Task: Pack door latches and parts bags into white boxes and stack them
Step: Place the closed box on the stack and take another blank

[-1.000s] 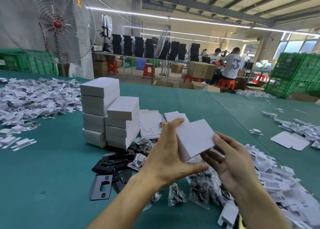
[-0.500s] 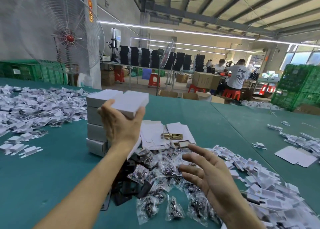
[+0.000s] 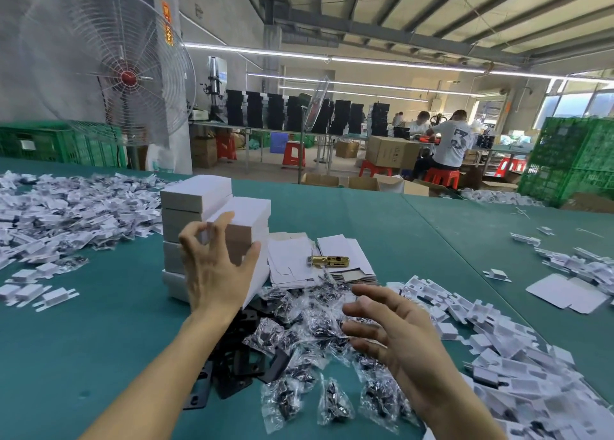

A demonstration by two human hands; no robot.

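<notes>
Green table [image 3: 382, 227] runs wide and bare beyond stacks toward far edge; near side crowded. Left hand [image 3: 216, 273] hovers in front of two stacks of white boxes [image 3: 212, 213], fingers spread, thumb beside top box of nearer stack; contact cannot be told. Right hand [image 3: 395, 333] open, empty, above heap of clear parts bags [image 3: 299, 336]. Brass latch [image 3: 329, 261] lies on flat cartons [image 3: 292, 260] right of stacks. Black plates [image 3: 239, 366] under left wrist. Distant worker's shirt [image 3: 453, 142] reads "3".
</notes>
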